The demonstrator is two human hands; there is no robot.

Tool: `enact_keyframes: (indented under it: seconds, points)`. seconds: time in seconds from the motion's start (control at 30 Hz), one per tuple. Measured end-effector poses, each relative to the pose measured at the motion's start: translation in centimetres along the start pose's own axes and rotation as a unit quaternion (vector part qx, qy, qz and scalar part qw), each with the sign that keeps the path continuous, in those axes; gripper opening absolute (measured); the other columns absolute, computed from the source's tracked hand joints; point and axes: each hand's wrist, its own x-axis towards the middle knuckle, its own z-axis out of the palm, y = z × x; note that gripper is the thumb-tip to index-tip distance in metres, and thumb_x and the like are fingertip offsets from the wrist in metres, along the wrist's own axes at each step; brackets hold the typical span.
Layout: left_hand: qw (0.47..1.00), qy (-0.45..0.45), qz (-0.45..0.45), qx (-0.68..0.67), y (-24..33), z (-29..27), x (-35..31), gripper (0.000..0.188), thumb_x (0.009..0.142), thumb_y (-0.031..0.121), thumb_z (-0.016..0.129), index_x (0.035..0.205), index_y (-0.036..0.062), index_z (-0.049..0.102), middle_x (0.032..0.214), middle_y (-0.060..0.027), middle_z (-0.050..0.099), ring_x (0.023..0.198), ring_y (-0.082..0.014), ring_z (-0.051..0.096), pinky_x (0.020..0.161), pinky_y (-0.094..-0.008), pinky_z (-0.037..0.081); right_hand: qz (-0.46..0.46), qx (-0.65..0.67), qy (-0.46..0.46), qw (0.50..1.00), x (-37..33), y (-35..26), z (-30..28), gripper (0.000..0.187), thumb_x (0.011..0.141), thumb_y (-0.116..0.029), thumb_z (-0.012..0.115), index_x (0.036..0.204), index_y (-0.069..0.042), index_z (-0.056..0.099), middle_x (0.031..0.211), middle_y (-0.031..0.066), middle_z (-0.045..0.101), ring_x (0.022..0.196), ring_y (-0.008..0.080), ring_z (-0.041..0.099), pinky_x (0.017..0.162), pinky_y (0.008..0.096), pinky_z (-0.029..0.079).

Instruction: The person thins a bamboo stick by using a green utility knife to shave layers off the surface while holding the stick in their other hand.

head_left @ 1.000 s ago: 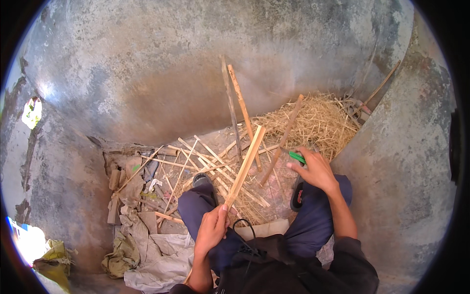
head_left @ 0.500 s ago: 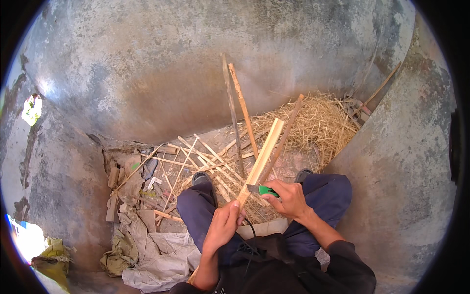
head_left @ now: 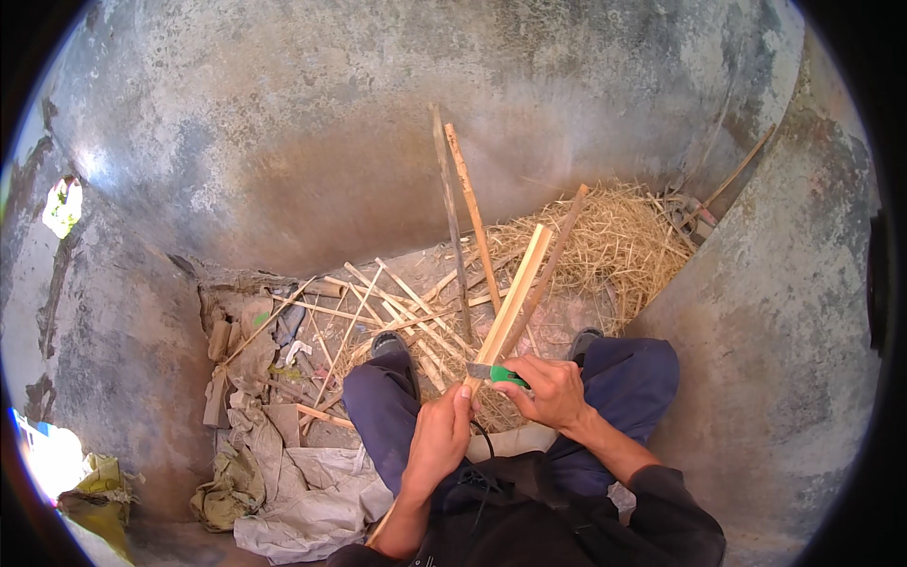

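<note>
My left hand (head_left: 441, 430) is closed round the near end of a pale split length of bamboo or wood (head_left: 515, 298), which slants up and away to the right between my knees. In my right hand (head_left: 556, 389) is a green-handled utility knife (head_left: 508, 376). Its blade lies across the strip just beyond my left thumb, seemingly touching the wood. The strip's far end stands free in the air. Part of the near end is hidden by my left fingers.
Loose split sticks (head_left: 406, 307) lie crossed on the floor ahead. Three poles, one a light brown pole (head_left: 472, 213), rise near a straw heap (head_left: 624, 246). Crumpled sacking (head_left: 312, 496) lies at the left. A grey wall (head_left: 312, 142) curves round.
The knife and my right hand have shifted slightly left and nearer along the strip. My left hand has turned a little, and the strip has tipped slightly left.
</note>
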Motion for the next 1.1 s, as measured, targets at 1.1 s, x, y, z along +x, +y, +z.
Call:
enact_keyframes:
  seconds: [1.1]
  points:
    - [0.996,0.049,0.003,0.072,-1.0,0.9,-1.3,0.043,0.121,0.025,0.045,0.092,-0.0018,0.064,0.068,-0.0187,0.062,0.063,-0.0389,0.067,0.064,-0.0473,0.05,0.06,-0.103,0.105,0.987,1.2,1.5,-0.2,0.028,0.103,-0.035,0.078,0.106,-0.008,0.078,0.079,0.0086,0.073,0.065,0.0286,0.073,0.059,0.0402,0.055]
